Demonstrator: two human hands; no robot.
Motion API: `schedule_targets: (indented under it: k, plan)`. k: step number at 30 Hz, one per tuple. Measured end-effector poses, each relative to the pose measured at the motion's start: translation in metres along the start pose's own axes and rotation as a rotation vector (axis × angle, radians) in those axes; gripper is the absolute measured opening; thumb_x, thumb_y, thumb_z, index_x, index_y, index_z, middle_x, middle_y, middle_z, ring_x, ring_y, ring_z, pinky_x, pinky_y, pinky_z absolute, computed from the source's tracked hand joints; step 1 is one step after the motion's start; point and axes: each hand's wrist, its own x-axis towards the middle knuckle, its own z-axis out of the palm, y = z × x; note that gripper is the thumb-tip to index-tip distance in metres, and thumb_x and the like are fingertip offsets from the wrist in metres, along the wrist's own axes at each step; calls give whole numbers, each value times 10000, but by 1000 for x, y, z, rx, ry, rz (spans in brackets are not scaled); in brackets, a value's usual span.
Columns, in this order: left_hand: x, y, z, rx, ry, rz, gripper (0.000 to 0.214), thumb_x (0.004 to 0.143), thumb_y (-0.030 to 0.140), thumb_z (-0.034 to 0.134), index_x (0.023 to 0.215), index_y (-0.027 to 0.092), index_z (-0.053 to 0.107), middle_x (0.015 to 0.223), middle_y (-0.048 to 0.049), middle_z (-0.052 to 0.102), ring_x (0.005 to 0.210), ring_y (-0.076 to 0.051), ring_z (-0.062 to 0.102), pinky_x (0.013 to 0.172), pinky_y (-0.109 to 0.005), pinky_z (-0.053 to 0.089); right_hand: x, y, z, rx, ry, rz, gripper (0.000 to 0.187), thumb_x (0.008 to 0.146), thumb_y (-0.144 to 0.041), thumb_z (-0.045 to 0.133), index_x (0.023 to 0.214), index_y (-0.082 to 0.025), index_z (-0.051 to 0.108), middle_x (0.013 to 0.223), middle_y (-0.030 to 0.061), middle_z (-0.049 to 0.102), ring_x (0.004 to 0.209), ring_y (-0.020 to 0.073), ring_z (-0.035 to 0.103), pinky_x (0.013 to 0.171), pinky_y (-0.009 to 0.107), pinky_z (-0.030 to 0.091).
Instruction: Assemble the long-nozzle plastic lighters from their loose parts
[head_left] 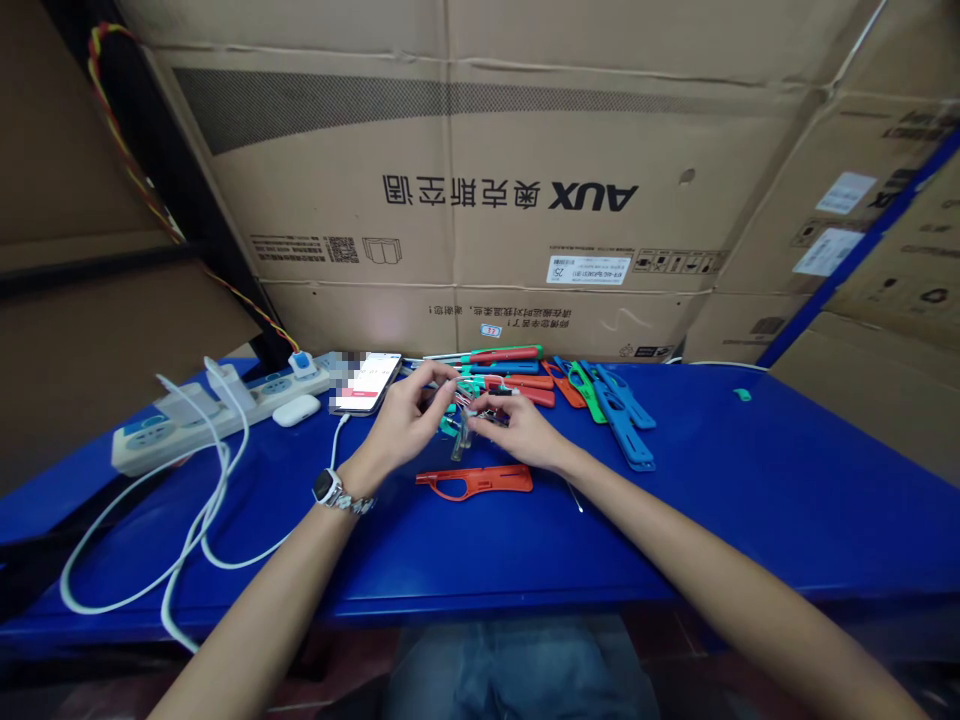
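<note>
Over a pile of small lighter parts, my left hand (411, 418) is bent with thumb and fingers drawn together; what lies between them, if anything, is too small to make out. My right hand (523, 430) pinches a small clear plastic piece (459, 446), which looks like a lighter's fuel tank and points down. Thin wires and green parts lie between the hands, partly hidden by the fingers. Just in front, an orange lighter shell half (487, 481) rests flat on the blue table (637, 545). Behind the hands lie several long lighters (506, 354) with red, blue and orange handles.
Blue lighter shells (621, 412) lie at the right, beside a green shell (587, 392). A phone (367, 383), a white earphone case (295, 410), a power strip (225, 413) and looping white cables (214, 500) occupy the left. A cardboard wall (480, 130) stands behind.
</note>
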Motion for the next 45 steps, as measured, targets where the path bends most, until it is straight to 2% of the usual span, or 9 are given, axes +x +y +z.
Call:
schedule_targets:
  k: [6, 12, 17, 20, 23, 27, 31, 40, 45]
  plan:
    - [-7, -3, -13, 8, -112, -61, 222, 919, 394, 544, 935, 174, 574, 719, 18, 531, 499, -80, 397, 451, -212, 307, -9, 2, -20, 144, 59, 139, 122, 837, -245, 525, 931, -221, 451, 792, -7, 612, 721, 159, 617, 725, 320, 488]
    - [-23, -1, -18, 65, -336, -95, 139, 889, 306, 536, 868, 170, 555, 636, 32, 535, 510, -86, 433, 465, -199, 335, -32, -9, -29, 8, -98, 189, 206, 924, -406, 455, 918, -208, 509, 828, -6, 534, 754, 149, 494, 694, 286, 413]
    - [-32, -1, -20, 52, -352, -154, 115, 871, 280, 520, 847, 174, 558, 613, 34, 556, 476, -84, 456, 450, -204, 352, -38, -17, -18, 40, -211, 280, 388, 752, -512, 722, 797, -190, 509, 669, -60, 432, 589, 95, 381, 567, 238, 329]
    - [-37, -2, -22, 69, -371, -157, 117, 882, 272, 505, 854, 173, 562, 609, 29, 581, 490, -96, 494, 476, -220, 391, -37, -17, -15, 61, -266, 325, 375, 751, -496, 725, 748, -178, 526, 639, -55, 464, 563, 87, 379, 541, 233, 313]
    - [-42, -1, -23, 216, -364, -65, 121, 899, 261, 491, 888, 174, 575, 712, -13, 636, 616, -142, 581, 597, -274, 478, -35, -16, -15, 74, -300, 349, 357, 764, -493, 708, 761, -164, 570, 652, -39, 519, 563, 91, 411, 539, 235, 327]
    - [-46, 9, -17, 496, -247, 269, 232, 893, 252, 560, 1111, 179, 589, 1160, -123, 598, 1085, -258, 564, 938, -401, 463, -33, -13, -15, 43, -285, 328, 349, 767, -494, 696, 768, -159, 597, 660, -34, 529, 581, 99, 423, 560, 241, 348]
    - [-49, 16, -4, 600, -399, 469, 160, 969, 239, 498, 1058, 200, 626, 1028, -83, 628, 928, -216, 567, 852, -351, 439, -33, -10, -15, 16, -291, 300, 337, 786, -481, 669, 785, -150, 602, 686, -24, 541, 604, 106, 428, 576, 243, 356]
    - [-51, 11, 0, 747, -465, 515, 230, 1016, 207, 425, 996, 164, 650, 909, -60, 640, 814, -190, 544, 752, -326, 389, -34, -15, -12, -67, -320, 270, 313, 862, -456, 597, 822, -146, 608, 686, -29, 523, 603, 101, 417, 572, 237, 342]
    - [-56, 6, 0, 577, -500, 405, 197, 1011, 237, 461, 994, 190, 651, 948, -50, 637, 871, -180, 559, 803, -324, 407, -39, -17, -9, -275, -211, 127, 200, 935, -322, 529, 1048, -175, 605, 843, 11, 638, 737, 147, 533, 793, 328, 410]
